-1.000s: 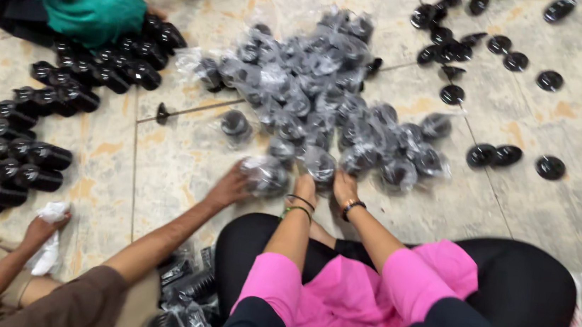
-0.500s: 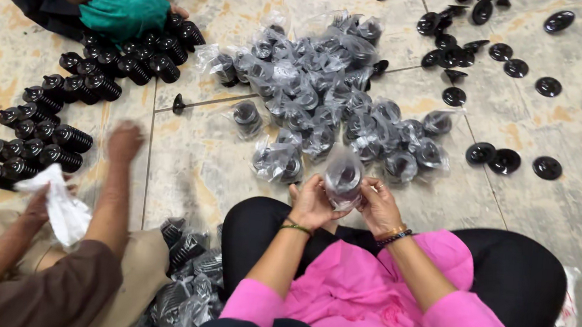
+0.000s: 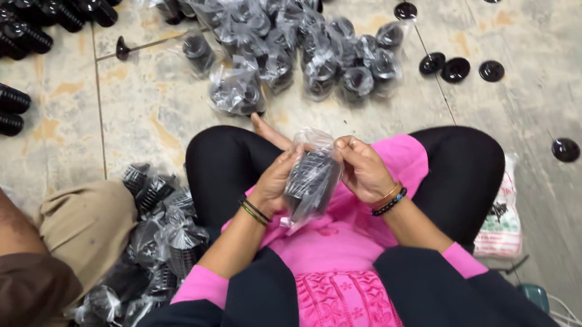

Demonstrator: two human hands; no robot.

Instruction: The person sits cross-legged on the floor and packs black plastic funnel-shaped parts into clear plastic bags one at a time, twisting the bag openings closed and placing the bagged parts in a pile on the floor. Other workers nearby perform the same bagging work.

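A bagged part (image 3: pixel 312 178) is clamped between left hand (image 3: pixel 276 181) and right hand (image 3: pixel 364 169) fingers over the lap, steadied for handling.

Bagged part (image 3: pixel 312 180) between both hands over lap, bagged heap (image 3: pixel 282 35) ahead.
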